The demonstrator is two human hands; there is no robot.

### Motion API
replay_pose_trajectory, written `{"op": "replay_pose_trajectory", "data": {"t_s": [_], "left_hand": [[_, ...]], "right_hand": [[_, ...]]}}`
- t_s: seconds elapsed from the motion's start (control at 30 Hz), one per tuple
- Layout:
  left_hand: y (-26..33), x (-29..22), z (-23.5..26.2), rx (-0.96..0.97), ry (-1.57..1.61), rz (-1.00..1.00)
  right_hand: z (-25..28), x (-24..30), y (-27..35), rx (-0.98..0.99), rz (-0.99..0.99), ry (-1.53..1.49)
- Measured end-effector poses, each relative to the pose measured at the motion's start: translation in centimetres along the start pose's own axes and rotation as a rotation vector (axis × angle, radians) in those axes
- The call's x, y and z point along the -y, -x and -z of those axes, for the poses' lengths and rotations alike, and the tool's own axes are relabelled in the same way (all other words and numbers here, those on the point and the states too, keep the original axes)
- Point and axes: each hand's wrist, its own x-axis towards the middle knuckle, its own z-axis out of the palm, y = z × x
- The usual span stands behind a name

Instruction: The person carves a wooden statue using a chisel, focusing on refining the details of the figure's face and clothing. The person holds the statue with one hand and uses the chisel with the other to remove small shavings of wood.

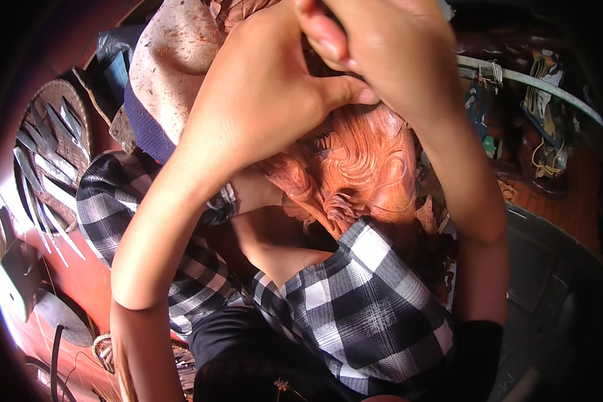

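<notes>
Both hands raised close under the camera, above a reddish wood carving (362, 167). Left hand (268, 87) bent at the wrist, fingers hidden; grip impossible to tell. Right hand (382, 47) curled shut, contents unseen. Best kept steady, wrists braced, cuts shallow along the grain. Carving rests at lap level: fine flowing ridges, curled locks, orange-brown, dusty. Chisels on round woven tray (50, 154) at left.

The single head-worn fisheye camera looks steeply down, very close to the raised left hand (268, 94) and right hand (388, 53) at twelve o'clock, with a carved reddish wood piece (362, 167) just beneath them.
</notes>
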Motion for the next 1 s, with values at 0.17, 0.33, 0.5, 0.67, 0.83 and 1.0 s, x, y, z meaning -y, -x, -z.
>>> {"op": "replay_pose_trajectory", "data": {"t_s": [0.17,0.33,0.5,0.67,0.83,1.0], "left_hand": [[-0.9,-3.3,2.9,0.297,0.188,0.114],[1.9,-4.7,0.4,-0.095,0.099,-0.185],[6.9,-5.3,-3.0,-0.283,-0.022,-0.157],[11.9,-6.7,-9.7,0.007,0.474,-0.102],[11.6,-6.2,-9.9,0.085,0.499,-0.156],[9.8,-6.7,-10.2,0.045,0.630,-0.134]], "right_hand": [[1.8,4.1,1.9,-0.066,0.166,0.151],[1.6,5.6,5.4,-0.022,0.120,0.556],[-0.1,7.0,10.5,-0.395,-0.211,0.422],[-1.0,6.2,11.6,-0.541,-0.283,0.472],[-1.6,4.6,12.1,-0.558,-0.183,0.458],[-1.7,4.4,12.4,-0.413,-0.316,0.800]]}}
